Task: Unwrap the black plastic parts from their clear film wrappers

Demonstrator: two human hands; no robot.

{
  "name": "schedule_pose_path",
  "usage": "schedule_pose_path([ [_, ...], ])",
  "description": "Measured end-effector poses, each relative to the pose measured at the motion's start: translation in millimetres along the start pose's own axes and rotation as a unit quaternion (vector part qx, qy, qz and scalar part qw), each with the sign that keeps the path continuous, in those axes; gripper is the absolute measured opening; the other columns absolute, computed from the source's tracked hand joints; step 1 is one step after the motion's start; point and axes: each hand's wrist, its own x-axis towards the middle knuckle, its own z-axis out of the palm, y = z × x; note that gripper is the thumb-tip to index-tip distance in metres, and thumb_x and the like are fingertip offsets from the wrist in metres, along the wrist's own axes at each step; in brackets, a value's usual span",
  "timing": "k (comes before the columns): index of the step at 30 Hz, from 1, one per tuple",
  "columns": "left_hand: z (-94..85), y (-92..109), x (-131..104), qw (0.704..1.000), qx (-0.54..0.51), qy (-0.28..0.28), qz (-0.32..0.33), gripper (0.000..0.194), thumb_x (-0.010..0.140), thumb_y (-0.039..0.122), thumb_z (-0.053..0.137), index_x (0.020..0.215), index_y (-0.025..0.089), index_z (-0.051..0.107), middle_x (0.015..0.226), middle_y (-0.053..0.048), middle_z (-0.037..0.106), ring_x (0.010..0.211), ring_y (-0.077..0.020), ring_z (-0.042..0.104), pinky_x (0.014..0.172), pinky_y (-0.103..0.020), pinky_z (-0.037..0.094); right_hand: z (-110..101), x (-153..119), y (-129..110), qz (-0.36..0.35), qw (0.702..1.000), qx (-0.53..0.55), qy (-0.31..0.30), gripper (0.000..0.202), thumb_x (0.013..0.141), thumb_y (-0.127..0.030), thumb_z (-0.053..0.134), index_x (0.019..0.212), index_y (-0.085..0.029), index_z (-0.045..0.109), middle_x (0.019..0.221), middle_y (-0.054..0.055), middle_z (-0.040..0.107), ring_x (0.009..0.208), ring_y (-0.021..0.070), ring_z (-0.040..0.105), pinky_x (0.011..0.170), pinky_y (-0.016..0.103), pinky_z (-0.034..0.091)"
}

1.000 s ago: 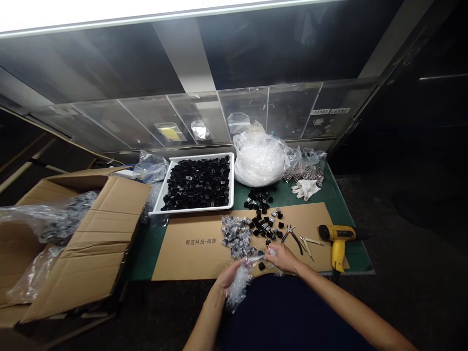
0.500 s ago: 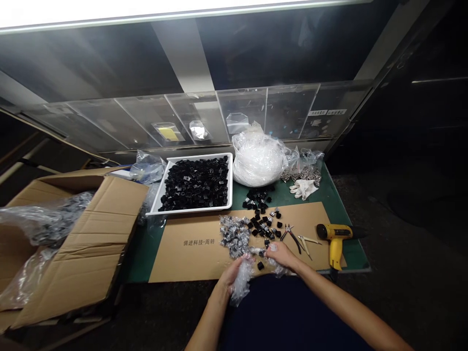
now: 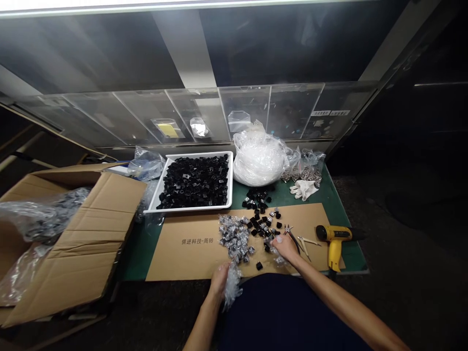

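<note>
From my remote head view, crumpled clear plastic (image 3: 232,282) hangs in a crinkled, translucent bunch from the left hand (image 3: 220,277), its grip clenched on it at the front edge of the green worktop (image 3: 327,192). The right hand (image 3: 287,247) curls its fingers on a wisp of clear film (image 3: 281,261) above the cardboard sheet (image 3: 193,256); what else that grip pinches, I cannot tell.

This one flat, brown sheet carries one glinting heap of film-wrapped pieces (image 3: 236,236) and, beside it, a scatter of blocky black pieces (image 3: 261,225), both too many for me to count. One lone black block (image 3: 259,266) sits between the hands. Rightward I count one pair of pliers (image 3: 293,239), one V-shaped beige tool (image 3: 304,247) and one yellow heat gun (image 3: 334,239). Behind are one white tray (image 3: 230,180) and one bulging plastic bag (image 3: 260,158).

The left forearm rises steeply; the right slants inward.
</note>
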Motion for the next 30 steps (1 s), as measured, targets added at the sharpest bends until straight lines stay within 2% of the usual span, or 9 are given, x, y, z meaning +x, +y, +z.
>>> schedule_pose_path([
  [3,-14.1,-8,7,0.993,0.102,0.045,0.035,0.022,0.06,0.025,0.075,0.058,0.017,0.055,0.05,0.003,0.051,0.052,-0.0145,0.051,0.056,-0.025,0.039,-6,3,1,-0.004,1.0,-0.02,0.011,0.025,0.075,-0.044,0.059,0.072,-0.02,0.065,0.066,0.002,0.066,0.061,0.0163,0.058,0.055,0.023,0.036],
  [5,-17.9,-12,10,0.988,0.139,0.06,0.028,0.025,0.053,0.014,0.077,0.054,0.019,0.052,0.046,0.004,0.048,0.055,-0.0176,0.053,0.06,-0.027,0.04,-10,4,2,-0.001,0.999,-0.031,0.013,0.024,0.076,-0.043,0.058,0.07,-0.02,0.064,0.064,0.001,0.065,0.059,0.016,0.056,0.054,0.023,0.035],
  [7,-17.5,-15,13,0.982,0.172,0.067,0.026,0.029,0.049,0.01,0.078,0.054,0.02,0.051,0.046,0.004,0.048,0.063,-0.0223,0.058,0.066,-0.03,0.041,-13,4,3,0.006,0.999,-0.04,0.014,0.02,0.075,-0.039,0.058,0.07,-0.02,0.063,0.064,0.001,0.065,0.058,0.0157,0.055,0.054,0.023,0.035],
  [12,-6.7,-18,20,0.973,0.214,0.07,0.045,0.037,0.049,0.026,0.084,0.067,0.021,0.051,0.063,-0.002,0.057,0.091,-0.0316,0.06,0.084,-0.036,0.04,-14,-1,4,-0.016,0.999,-0.038,0.01,0.012,0.072,-0.032,0.057,0.074,-0.021,0.061,0.063,-0.002,0.061,0.059,0.0149,0.053,0.055,0.023,0.035],
  [17,1.7,-15,27,0.974,0.21,0.064,0.06,0.037,0.057,0.038,0.08,0.073,0.021,0.05,0.079,-0.006,0.064,0.101,-0.0305,0.058,0.083,-0.032,0.039,-12,-11,2,-0.042,0.997,-0.013,-0.063,0.023,0.08,-0.034,0.046,0.082,-0.021,0.064,0.066,-0.002,0.06,0.061,0.0149,0.052,0.057,0.023,0.036],
  [21,-0.5,-12,22,0.984,0.166,0.027,0.051,0.039,0.058,0.047,0.078,0.071,0.019,0.053,0.068,-0.003,0.062,0.082,-0.0249,0.062,0.073,-0.029,0.043,-6,-18,1,-0.051,0.993,-0.021,-0.102,0.034,0.08,-0.047,0.052,0.064,-0.019,0.059,0.057,-0.003,0.054,0.057,0.0138,0.048,0.055,0.023,0.034],
  [23,-3.3,-8,14,0.989,0.138,0.002,0.044,0.044,0.061,0.055,0.074,0.074,0.017,0.056,0.067,-0.002,0.063,0.071,-0.0207,0.061,0.068,-0.027,0.044,-1,-20,0,-0.054,0.99,-0.023,-0.129,0.037,0.076,-0.053,0.06,0.063,-0.018,0.06,0.054,-0.003,0.052,0.055,0.0128,0.046,0.052,0.022,0.033],
  [26,-4.1,3,-5,0.997,0.058,-0.057,0.014,0.052,0.064,0.059,0.072,0.089,0.016,0.06,0.074,-0.003,0.066,0.063,-0.0159,0.06,0.063,-0.025,0.045,8,-23,-6,-0.074,0.982,-0.001,-0.175,0.031,0.072,-0.047,0.066,0.073,-0.017,0.066,0.061,-0.002,0.059,0.057,0.0122,0.049,0.054,0.021,0.035],
  [30,9.2,26,-30,0.986,-0.065,-0.145,-0.051,0.057,0.059,0.044,0.083,0.102,0.016,0.059,0.078,-0.003,0.068,0.062,-0.0138,0.061,0.061,-0.024,0.045,17,-28,-22,-0.106,0.969,0.035,-0.22,0.035,0.076,-0.046,0.065,0.095,-0.017,0.072,0.074,0.001,0.067,0.064,0.0138,0.055,0.06,0.023,0.041],
])
